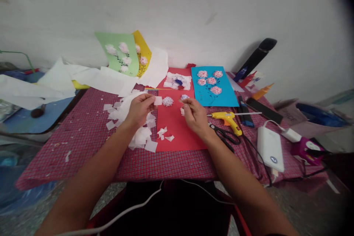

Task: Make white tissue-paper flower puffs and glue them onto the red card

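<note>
- Head view: left hand (139,110) pinches a white tissue-paper square (158,100) between thumb and fingers, above the red card (179,132).
- Right hand (195,116) has its fingertips (184,105) bunched shut; any scrap held there is too small to tell.
- Tissue rosette (167,101) sits on the card.
- Loose tissue squares (142,136) lie on the checked tablecloth (83,147), left of the card.

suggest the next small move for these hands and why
Probably pass the white tissue square in the left hand to the right hand: the hands are close together by the red card, beside a tissue rosette.
</note>
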The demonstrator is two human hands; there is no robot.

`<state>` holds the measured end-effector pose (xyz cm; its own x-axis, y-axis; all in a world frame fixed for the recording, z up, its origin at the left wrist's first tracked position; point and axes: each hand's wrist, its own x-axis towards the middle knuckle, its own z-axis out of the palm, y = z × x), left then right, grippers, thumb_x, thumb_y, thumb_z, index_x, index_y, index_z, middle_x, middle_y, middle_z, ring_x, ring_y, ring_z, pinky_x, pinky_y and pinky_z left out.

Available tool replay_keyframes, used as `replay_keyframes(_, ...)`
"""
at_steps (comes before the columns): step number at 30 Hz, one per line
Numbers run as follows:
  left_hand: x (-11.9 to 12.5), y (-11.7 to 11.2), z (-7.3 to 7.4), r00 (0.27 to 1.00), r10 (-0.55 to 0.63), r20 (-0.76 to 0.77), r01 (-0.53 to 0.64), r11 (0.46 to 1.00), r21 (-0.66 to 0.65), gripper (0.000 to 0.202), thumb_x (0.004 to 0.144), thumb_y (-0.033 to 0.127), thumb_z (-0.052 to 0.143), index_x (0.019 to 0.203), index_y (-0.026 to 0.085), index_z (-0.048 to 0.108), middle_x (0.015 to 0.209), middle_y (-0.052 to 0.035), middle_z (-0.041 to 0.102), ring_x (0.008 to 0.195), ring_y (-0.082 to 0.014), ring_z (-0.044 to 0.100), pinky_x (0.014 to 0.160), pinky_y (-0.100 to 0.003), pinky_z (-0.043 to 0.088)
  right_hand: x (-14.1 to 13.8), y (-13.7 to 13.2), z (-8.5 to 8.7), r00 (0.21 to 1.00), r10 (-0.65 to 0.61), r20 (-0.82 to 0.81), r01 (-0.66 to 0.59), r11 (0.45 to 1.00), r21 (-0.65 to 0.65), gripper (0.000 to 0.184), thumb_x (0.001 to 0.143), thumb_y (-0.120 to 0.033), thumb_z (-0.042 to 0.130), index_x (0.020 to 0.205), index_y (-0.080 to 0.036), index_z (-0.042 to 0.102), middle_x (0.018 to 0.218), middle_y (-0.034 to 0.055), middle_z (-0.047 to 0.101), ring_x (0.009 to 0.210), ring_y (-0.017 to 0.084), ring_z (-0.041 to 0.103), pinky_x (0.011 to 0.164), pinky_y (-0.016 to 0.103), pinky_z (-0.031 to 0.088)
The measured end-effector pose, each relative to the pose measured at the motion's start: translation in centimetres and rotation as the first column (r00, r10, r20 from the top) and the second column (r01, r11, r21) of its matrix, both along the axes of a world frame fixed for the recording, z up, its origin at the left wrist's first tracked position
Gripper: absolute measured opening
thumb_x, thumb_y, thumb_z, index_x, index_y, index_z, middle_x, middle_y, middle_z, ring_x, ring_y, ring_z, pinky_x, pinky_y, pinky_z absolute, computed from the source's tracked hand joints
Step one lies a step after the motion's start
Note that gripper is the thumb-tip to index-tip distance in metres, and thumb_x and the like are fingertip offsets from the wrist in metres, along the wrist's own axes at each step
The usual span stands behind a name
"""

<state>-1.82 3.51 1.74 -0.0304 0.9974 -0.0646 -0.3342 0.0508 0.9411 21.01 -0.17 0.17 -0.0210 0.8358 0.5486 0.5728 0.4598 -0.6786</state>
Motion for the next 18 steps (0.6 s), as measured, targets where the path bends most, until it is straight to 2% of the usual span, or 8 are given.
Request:
replay_keyframes(4, 0.0, 0.1, 0.2, 0.998, 0.062, 0.014, -0.063, 0.998, 0.014, 0.022, 0.070, 0.028, 0.081, 0.079, 0.016, 0.066, 0.068, 0.0002, 0.064, 0.058, -0.0111, 0.061, 0.065, -0.029, 0.053, 0.3, 0.5, -0.4, 0.999, -0.049, -0.019, 0.048, 0.998, -0.034, 0.022, 0.100, -0.034, 0.049, 0.113, -0.022, 0.063, 0.092, 0.0069, 0.073, 0.073, 0.022, 0.066, 0.068, 0.036, 0.049)
replay_keyframes(9, -0.1, 0.2, 0.0, 0.998, 0.058, 0.011, -0.059, 0.998, 0.013, 0.021, 0.070, 0.027, 0.080, 0.079, 0.016, 0.065, 0.065, 0.0008, 0.062, 0.057, -0.0111, 0.060, 0.064, -0.029, 0.052, 0.6, 0.9, -0.3, 1.000, 0.001, 0.028, 0.001, 0.997, -0.077, 0.021, 0.098, -0.033, 0.051, 0.109, -0.021, 0.065, 0.093, 0.0071, 0.074, 0.072, 0.021, 0.065, 0.068, 0.035, 0.049)
replay_keyframes(12, -0.2, 0.2, -0.1, 0.999, 0.044, 0.015, -0.044, 0.999, 0.018, 0.020, 0.071, 0.027, 0.080, 0.080, 0.016, 0.066, 0.067, 0.0003, 0.063, 0.057, -0.0112, 0.061, 0.064, -0.029, 0.052, 1.4, 1.1, 0.1, 0.996, -0.060, -0.072, 0.056, 0.997, -0.061, 0.024, 0.100, -0.037, 0.050, 0.110, -0.021, 0.065, 0.097, 0.0080, 0.073, 0.070, 0.019, 0.064, 0.065, 0.034, 0.050)
replay_keyframes(15, -0.2, 0.2, -0.2, 0.999, 0.035, 0.011, -0.035, 0.999, 0.016, 0.021, 0.071, 0.027, 0.081, 0.080, 0.015, 0.066, 0.068, 0.0001, 0.063, 0.057, -0.0106, 0.060, 0.064, -0.029, 0.052, 2.3, 1.3, 0.4, 0.971, -0.120, -0.206, 0.110, 0.992, -0.059, 0.028, 0.102, -0.041, 0.047, 0.112, -0.021, 0.064, 0.093, 0.0058, 0.072, 0.062, 0.016, 0.061, 0.059, 0.032, 0.049)
replay_keyframes(18, -0.2, 0.2, -0.3, 1.000, 0.023, 0.015, -0.023, 1.000, 0.006, 0.023, 0.069, 0.028, 0.083, 0.079, 0.015, 0.067, 0.068, 0.0006, 0.063, 0.058, -0.0104, 0.060, 0.066, -0.029, 0.053, 2.4, 1.3, 0.4, 0.958, -0.128, -0.255, 0.120, 0.992, -0.046, 0.029, 0.102, -0.043, 0.046, 0.109, -0.021, 0.064, 0.086, 0.0042, 0.069, 0.060, 0.015, 0.060, 0.056, 0.030, 0.048)
